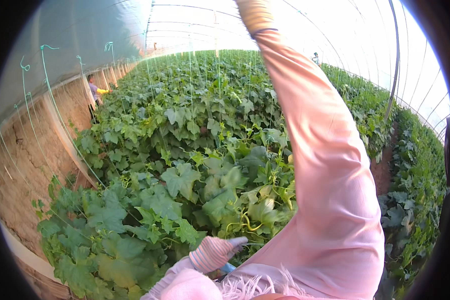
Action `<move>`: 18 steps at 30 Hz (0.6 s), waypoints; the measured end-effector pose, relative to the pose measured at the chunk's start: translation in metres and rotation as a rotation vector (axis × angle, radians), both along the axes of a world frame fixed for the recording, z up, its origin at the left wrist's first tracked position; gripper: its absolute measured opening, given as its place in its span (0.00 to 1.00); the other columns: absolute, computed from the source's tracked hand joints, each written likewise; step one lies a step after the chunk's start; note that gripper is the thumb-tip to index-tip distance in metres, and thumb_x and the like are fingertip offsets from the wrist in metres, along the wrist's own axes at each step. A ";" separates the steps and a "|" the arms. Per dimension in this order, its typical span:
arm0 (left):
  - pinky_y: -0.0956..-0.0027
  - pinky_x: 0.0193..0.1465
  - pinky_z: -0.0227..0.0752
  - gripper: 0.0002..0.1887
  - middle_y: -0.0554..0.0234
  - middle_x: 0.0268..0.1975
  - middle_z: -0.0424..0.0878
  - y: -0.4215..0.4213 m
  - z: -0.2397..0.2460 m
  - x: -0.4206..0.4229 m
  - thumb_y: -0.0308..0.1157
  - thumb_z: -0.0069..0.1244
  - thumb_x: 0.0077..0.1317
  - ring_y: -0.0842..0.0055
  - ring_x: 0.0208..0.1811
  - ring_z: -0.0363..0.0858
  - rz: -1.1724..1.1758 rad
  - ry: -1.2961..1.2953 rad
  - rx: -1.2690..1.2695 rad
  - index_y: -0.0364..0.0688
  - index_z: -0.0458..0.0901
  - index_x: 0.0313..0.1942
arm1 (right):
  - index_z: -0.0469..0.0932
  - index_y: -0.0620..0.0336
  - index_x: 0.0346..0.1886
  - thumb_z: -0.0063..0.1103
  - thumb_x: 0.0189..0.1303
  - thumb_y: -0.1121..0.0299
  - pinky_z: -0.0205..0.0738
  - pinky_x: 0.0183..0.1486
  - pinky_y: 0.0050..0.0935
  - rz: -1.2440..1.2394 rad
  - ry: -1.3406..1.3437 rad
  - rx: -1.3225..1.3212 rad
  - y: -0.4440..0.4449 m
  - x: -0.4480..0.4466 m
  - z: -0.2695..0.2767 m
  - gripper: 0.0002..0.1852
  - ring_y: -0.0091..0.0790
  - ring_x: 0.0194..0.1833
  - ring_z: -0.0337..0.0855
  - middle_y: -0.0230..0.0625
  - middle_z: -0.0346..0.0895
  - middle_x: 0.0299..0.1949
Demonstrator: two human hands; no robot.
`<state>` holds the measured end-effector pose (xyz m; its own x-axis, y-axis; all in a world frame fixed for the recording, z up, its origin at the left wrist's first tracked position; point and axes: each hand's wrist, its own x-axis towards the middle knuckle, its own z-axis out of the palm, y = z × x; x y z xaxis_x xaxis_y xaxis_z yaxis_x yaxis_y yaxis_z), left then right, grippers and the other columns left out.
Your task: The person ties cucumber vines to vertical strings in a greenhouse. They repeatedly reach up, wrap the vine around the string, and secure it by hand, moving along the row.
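Note:
My left hand (pixel 218 252), in a striped knit glove with grey fingertips, is low in the middle, among the leaves of climbing vines (pixel 180 180). A thin stem or string runs from its fingertips to the right; whether the fingers grip it cannot be told. My right arm, in a pink sleeve (pixel 322 150), reaches up past the top edge. Only the wrist part of my right hand (pixel 255 17), in a pale glove, shows; its fingers are out of view. Yellow-green curled stems (pixel 249 224) lie just above my left hand.
Green strings (pixel 50 90) hang at the left beside an earthen wall (pixel 26 150). A person (pixel 93 90) stands by that wall; another person (pixel 315 59) is far off at the right. A slanted pole (pixel 396 67) and a dirt path (pixel 383 168) lie to the right.

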<state>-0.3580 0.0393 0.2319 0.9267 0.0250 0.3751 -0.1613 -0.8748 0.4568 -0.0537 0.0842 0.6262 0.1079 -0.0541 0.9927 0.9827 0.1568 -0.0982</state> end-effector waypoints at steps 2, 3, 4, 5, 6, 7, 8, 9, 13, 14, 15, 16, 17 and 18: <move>0.67 0.24 0.71 0.16 0.56 0.20 0.77 -0.003 0.001 -0.014 0.34 0.51 0.60 0.66 0.19 0.76 0.135 0.153 -0.051 0.50 0.77 0.50 | 0.67 0.65 0.55 0.48 0.61 0.53 0.64 0.56 0.37 0.007 0.181 0.143 0.019 0.051 -0.001 0.26 0.43 0.51 0.72 0.51 0.72 0.48; 0.67 0.24 0.71 0.16 0.56 0.20 0.76 -0.003 0.001 -0.018 0.34 0.51 0.60 0.66 0.19 0.76 0.178 0.208 -0.081 0.50 0.77 0.50 | 0.68 0.64 0.55 0.48 0.61 0.55 0.67 0.52 0.35 0.059 0.274 0.081 0.026 0.071 0.006 0.25 0.41 0.48 0.73 0.49 0.73 0.45; 0.68 0.24 0.71 0.15 0.57 0.20 0.76 -0.005 0.000 -0.014 0.36 0.50 0.61 0.67 0.19 0.76 0.114 0.122 -0.203 0.52 0.78 0.49 | 0.69 0.63 0.54 0.48 0.61 0.56 0.70 0.48 0.34 0.056 0.357 0.020 0.011 0.097 0.015 0.24 0.40 0.44 0.75 0.48 0.74 0.43; 0.68 0.25 0.71 0.14 0.57 0.20 0.76 -0.008 0.000 -0.006 0.36 0.50 0.61 0.67 0.19 0.76 0.044 0.086 -0.246 0.52 0.78 0.49 | 0.69 0.63 0.54 0.48 0.60 0.58 0.73 0.43 0.33 0.045 0.443 -0.036 -0.006 0.122 0.024 0.23 0.38 0.40 0.76 0.46 0.75 0.40; 0.69 0.25 0.71 0.14 0.58 0.20 0.76 -0.007 -0.003 -0.007 0.36 0.49 0.62 0.67 0.20 0.76 0.085 0.087 -0.292 0.52 0.79 0.48 | 0.70 0.62 0.54 0.48 0.60 0.60 0.76 0.39 0.32 0.136 0.577 -0.115 0.023 0.137 0.008 0.22 0.36 0.36 0.78 0.44 0.76 0.37; 0.69 0.25 0.71 0.13 0.58 0.21 0.76 -0.008 -0.002 -0.005 0.37 0.49 0.62 0.68 0.20 0.76 0.077 0.069 -0.335 0.52 0.79 0.48 | 0.71 0.62 0.54 0.48 0.59 0.61 0.78 0.35 0.31 0.182 0.687 -0.182 0.023 0.131 0.003 0.21 0.34 0.32 0.79 0.42 0.77 0.34; 0.71 0.26 0.72 0.12 0.59 0.23 0.79 -0.008 0.004 -0.004 0.37 0.49 0.63 0.68 0.22 0.78 0.071 0.112 -0.268 0.51 0.80 0.46 | 0.71 0.62 0.52 0.47 0.60 0.62 0.79 0.35 0.30 0.282 0.399 -0.365 0.025 0.123 0.002 0.20 0.33 0.32 0.80 0.44 0.78 0.34; 0.71 0.27 0.72 0.11 0.59 0.24 0.79 -0.006 0.003 -0.008 0.37 0.49 0.63 0.68 0.23 0.78 0.135 0.107 -0.216 0.51 0.80 0.45 | 0.68 0.63 0.54 0.48 0.60 0.59 0.74 0.42 0.33 0.266 0.415 -0.463 0.028 0.074 -0.005 0.22 0.37 0.39 0.78 0.48 0.76 0.40; 0.72 0.35 0.75 0.09 0.59 0.28 0.82 0.003 -0.015 -0.013 0.31 0.49 0.61 0.69 0.29 0.81 0.320 0.033 -0.278 0.46 0.81 0.42 | 0.57 0.66 0.63 0.51 0.63 0.57 0.68 0.57 0.33 -0.134 0.191 -0.285 -0.022 -0.063 -0.067 0.31 0.40 0.53 0.73 0.54 0.72 0.50; 0.72 0.37 0.75 0.09 0.60 0.31 0.82 0.007 -0.013 0.004 0.28 0.51 0.59 0.69 0.32 0.81 0.227 -0.079 -0.368 0.46 0.81 0.40 | 0.57 0.65 0.63 0.54 0.60 0.57 0.66 0.58 0.33 -0.109 0.100 -0.289 -0.075 -0.079 -0.079 0.32 0.40 0.56 0.71 0.52 0.70 0.53; 0.71 0.40 0.75 0.09 0.60 0.34 0.82 0.016 -0.018 -0.009 0.24 0.53 0.57 0.69 0.36 0.81 0.395 -0.163 -0.452 0.45 0.81 0.39 | 0.58 0.63 0.63 0.57 0.57 0.57 0.64 0.59 0.34 0.184 0.031 -0.404 -0.060 -0.091 -0.122 0.34 0.40 0.58 0.68 0.51 0.68 0.55; 0.73 0.44 0.74 0.11 0.60 0.39 0.81 0.022 -0.019 -0.020 0.20 0.51 0.56 0.71 0.42 0.80 0.455 -0.231 -0.574 0.43 0.82 0.38 | 0.59 0.62 0.63 0.60 0.54 0.58 0.62 0.61 0.34 0.408 -0.016 -0.558 -0.061 -0.106 -0.159 0.36 0.40 0.61 0.65 0.49 0.66 0.58; 0.72 0.47 0.73 0.12 0.57 0.46 0.77 0.026 -0.017 -0.022 0.20 0.51 0.56 0.71 0.46 0.77 0.482 -0.301 -0.543 0.43 0.83 0.40 | 0.59 0.60 0.64 0.63 0.51 0.58 0.60 0.62 0.35 0.506 -0.047 -0.724 -0.079 -0.121 -0.190 0.38 0.40 0.63 0.62 0.47 0.64 0.60; 0.72 0.46 0.73 0.13 0.54 0.51 0.73 0.026 -0.008 -0.019 0.21 0.51 0.56 0.70 0.49 0.76 0.385 -0.505 -0.679 0.45 0.83 0.41 | 0.60 0.59 0.64 0.66 0.48 0.58 0.59 0.63 0.35 0.574 -0.053 -0.879 -0.091 -0.134 -0.219 0.40 0.40 0.65 0.60 0.45 0.62 0.63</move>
<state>-0.3774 0.0651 0.2238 0.5399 0.6592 0.5235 -0.2342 -0.4798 0.8456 -0.1880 -0.0071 0.4070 -0.1557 0.7330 0.6621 0.7899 0.4949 -0.3622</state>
